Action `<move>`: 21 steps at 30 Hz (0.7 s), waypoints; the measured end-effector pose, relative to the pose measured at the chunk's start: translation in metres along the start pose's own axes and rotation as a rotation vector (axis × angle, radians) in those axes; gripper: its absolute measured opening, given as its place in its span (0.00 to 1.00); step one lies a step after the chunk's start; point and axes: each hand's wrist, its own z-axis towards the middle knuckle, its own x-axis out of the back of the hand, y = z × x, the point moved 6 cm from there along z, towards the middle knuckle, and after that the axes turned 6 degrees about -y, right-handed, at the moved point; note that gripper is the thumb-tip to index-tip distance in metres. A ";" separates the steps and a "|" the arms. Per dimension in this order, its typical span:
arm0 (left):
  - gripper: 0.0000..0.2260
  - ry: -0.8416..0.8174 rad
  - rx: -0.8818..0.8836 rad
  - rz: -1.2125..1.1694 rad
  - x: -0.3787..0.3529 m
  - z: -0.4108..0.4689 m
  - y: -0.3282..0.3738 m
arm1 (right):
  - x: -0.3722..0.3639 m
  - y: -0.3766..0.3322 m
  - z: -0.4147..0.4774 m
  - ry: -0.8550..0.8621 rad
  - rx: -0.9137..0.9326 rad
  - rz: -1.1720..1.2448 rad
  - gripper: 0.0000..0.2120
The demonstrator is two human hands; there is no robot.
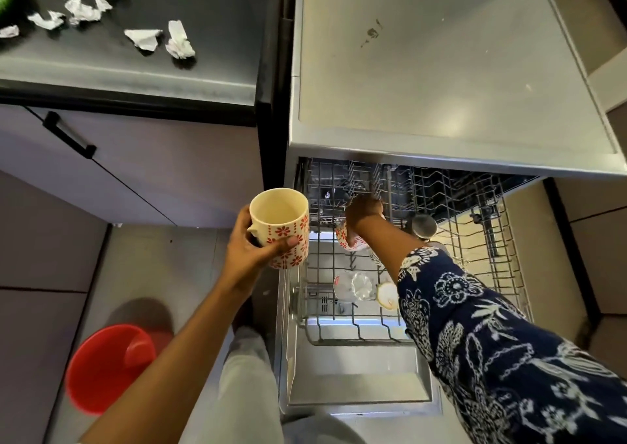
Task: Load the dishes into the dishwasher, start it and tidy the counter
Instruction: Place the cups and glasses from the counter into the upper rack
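Mugs number two, both cream with a red flower print. The first mug (280, 228) is upright in my left hand (251, 243), fingers and thumb curled round its wall, held in the air just left of the dishwasher rack (475, 240). The second mug (351, 241) lies tilted inside the rack near its left side, and my right hand (363, 211) is closed over it from above, gripping it. Also in the rack: one clear glass (354, 285) nearer to me than that mug, one small cream round item (386, 295) just beside the glass, and one steel cup (424, 226) right of my wrist. Up and left of the rack, the dark counter (220, 36) carries roughly a dozen crumpled paper scraps (179, 41); blur prevents an exact count. One red bucket (108, 369) stands on the floor, well left of the rack.
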 end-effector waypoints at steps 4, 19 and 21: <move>0.46 -0.001 0.011 0.001 0.002 0.003 -0.003 | 0.002 -0.002 0.004 0.045 0.011 0.062 0.49; 0.46 0.003 0.027 -0.019 0.004 0.005 -0.014 | 0.003 0.007 0.000 0.019 0.270 0.229 0.48; 0.45 0.001 0.028 -0.019 0.002 0.005 -0.014 | 0.005 0.010 -0.003 0.052 0.306 0.230 0.47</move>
